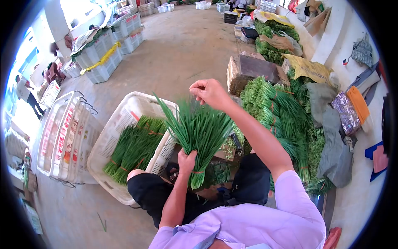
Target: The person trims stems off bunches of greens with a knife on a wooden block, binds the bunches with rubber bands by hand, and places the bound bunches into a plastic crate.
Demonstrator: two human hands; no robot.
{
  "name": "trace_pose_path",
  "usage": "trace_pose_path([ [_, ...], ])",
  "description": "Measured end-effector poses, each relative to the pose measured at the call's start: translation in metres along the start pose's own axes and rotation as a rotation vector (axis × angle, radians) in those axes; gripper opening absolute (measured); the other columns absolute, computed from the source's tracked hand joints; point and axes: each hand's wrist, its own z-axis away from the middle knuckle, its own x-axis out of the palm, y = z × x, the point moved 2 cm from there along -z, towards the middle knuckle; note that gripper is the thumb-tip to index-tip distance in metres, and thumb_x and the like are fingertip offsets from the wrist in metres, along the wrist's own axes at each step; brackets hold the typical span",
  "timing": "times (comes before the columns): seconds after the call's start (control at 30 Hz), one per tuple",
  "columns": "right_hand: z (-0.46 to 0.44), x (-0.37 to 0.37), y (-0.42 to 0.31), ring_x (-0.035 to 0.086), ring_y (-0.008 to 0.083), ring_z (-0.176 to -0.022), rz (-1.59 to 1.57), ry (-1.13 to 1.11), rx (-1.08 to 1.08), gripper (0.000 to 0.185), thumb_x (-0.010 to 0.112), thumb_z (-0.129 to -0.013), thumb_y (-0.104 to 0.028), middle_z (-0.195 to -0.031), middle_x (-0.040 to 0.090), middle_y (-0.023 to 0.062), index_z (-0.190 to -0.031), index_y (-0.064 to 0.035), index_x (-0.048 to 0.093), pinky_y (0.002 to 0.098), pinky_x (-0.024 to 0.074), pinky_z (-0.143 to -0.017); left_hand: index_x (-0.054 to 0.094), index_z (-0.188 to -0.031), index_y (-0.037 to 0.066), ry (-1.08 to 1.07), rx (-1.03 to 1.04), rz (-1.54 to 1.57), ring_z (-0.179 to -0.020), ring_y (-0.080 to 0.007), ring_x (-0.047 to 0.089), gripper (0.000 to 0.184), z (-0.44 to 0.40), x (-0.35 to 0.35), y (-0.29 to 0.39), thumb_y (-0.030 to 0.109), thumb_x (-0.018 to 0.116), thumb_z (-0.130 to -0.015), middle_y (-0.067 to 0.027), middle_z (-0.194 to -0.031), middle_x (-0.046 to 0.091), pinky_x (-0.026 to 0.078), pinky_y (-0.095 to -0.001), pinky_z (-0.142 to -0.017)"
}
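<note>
My left hand [187, 161] is closed around a bunch of green chives [201, 133] near its lower end, just above a reddish band. The leaves fan out upward over my lap. Above the leaf tips, to the right, my right hand [206, 92] is raised with its fingers curled into a pinch; anything between them is too small to make out. Beside my left knee stands a white plastic crate [94, 159] holding tied chive bundles [134, 149].
More tied chives [286, 120] lie piled on my right, near a brown box [257, 70] and grey cloth [333, 153]. Stacked white crates [68, 141] stand at left, with others [103, 54] farther off. Several people are in the background, including a person [27, 93] at far left.
</note>
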Motion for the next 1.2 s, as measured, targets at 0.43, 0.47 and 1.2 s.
trace_pose_path([
  [0.43, -0.042, 0.012, 0.024, 0.053, 0.0088, -0.059, 0.001, 0.017, -0.027, 0.028, 0.067, -0.094, -0.029, -0.07, 0.063, 0.003, -0.085, -0.0026, 0.07, 0.0293, 0.0439, -0.054, 0.069, -0.103, -0.004, -0.059, 0.066, -0.002, -0.085, -0.0129, 0.065, 0.024, 0.003, 0.006, 0.003, 0.001, 0.06, -0.082, -0.006, -0.093, 0.073, 0.051, -0.0306, -0.08],
  [0.47, -0.042, 0.007, 0.019, 0.05, 0.0065, -0.056, -0.212, 0.057, 0.09, 0.026, 0.066, -0.095, -0.029, -0.071, 0.062, 0.001, -0.087, -0.004, 0.07, 0.0264, 0.0409, -0.05, 0.069, -0.103, -0.004, -0.05, 0.067, -0.001, -0.085, -0.0129, 0.065, 0.024, 0.004, 0.005, 0.003, 0.001, 0.06, -0.082, -0.006, -0.093, 0.073, 0.051, -0.0306, -0.08],
  [1.2, 0.115, 0.016, 0.107, 0.07, 0.0203, -0.097, 0.21, -1.163, 0.506, 0.06, 0.076, -0.089, -0.03, -0.119, 0.066, 0.0156, -0.137, -0.0032, 0.052, 0.0328, 0.0581, -0.08, 0.06, -0.117, -0.003, 0.221, -0.474, 0.568, -0.092, -0.0282, 0.069, 0.036, -0.022, -0.024, 0.006, 0.007, 0.053, -0.084, -0.0142, -0.105, 0.068, 0.057, -0.04, -0.083],
])
